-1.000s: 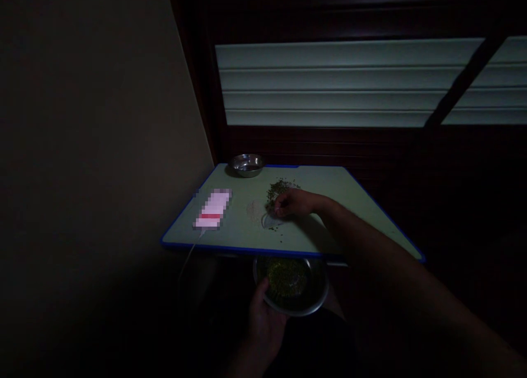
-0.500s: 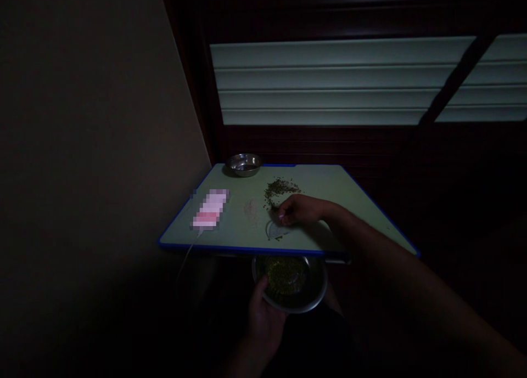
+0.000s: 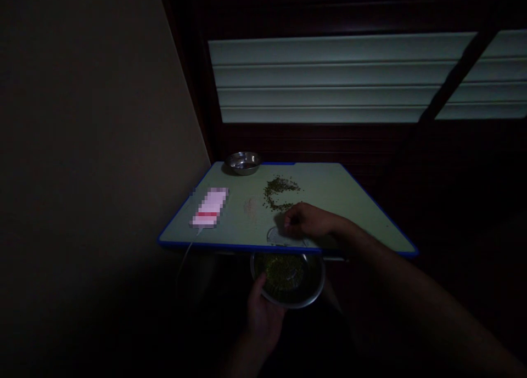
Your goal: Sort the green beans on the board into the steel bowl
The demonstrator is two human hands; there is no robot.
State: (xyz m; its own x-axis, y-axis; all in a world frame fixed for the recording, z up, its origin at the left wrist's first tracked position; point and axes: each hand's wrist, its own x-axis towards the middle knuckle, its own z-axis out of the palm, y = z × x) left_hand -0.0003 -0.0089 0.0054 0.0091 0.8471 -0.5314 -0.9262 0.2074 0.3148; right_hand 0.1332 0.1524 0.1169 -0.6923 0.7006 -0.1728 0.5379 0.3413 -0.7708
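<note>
My left hand (image 3: 265,317) grips the rim of a metal bowl (image 3: 304,303), thumb over the edge. The bowl sits just below the table's front edge and holds small green beans (image 3: 282,271). My right hand (image 3: 302,220) is closed over the table near the front edge. Its fingers pinch a clear, rounded, thin piece (image 3: 276,236); the dim light hides its exact kind. A few beans lie beside that piece at the table edge. Beyond my right hand, a scattered patch of green beans (image 3: 274,189) lies on the tabletop.
The pale green table (image 3: 349,186) has a blue rim. A second metal bowl (image 3: 242,164) stands at its back left corner. A blurred-out phone (image 3: 211,208) with a white cable (image 3: 187,255) lies at the left. Small pale bits (image 3: 250,207) lie mid-table. A wall rises at the left.
My right hand has moved toward the front edge with the clear piece, bringing a few beans to the edge above the bowl. My left hand still holds the bowl in nearly the same place.
</note>
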